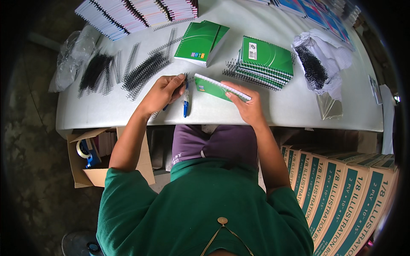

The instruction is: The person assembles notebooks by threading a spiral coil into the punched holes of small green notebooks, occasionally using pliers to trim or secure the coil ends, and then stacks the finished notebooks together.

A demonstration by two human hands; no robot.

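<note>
My right hand point(248, 106) grips a small green-covered notebook point(210, 88) by its right end, thumb on the near side. The notebook's punched edge is tilted up, and no coil shows along it. Just left of it, the closed fingers of my left hand point(165, 94) pinch a thin dark binding coil point(154, 114), whose lower end peeks out below the palm. A blue marker point(186, 103) lies on the table beside that hand. Farther back rest two green notebooks point(194, 42). To the right stands a stack of green notebooks point(267, 55) with coils sticking out at the left.
Loose coils point(147, 70) and a dark coil bundle point(97, 71) lie left, near a clear plastic bag point(72, 57). More coils fill a white bag point(337, 55) at right. Bound books point(136, 15) line the back. An open carton point(92, 173) and several boxes point(341, 187) flank me below.
</note>
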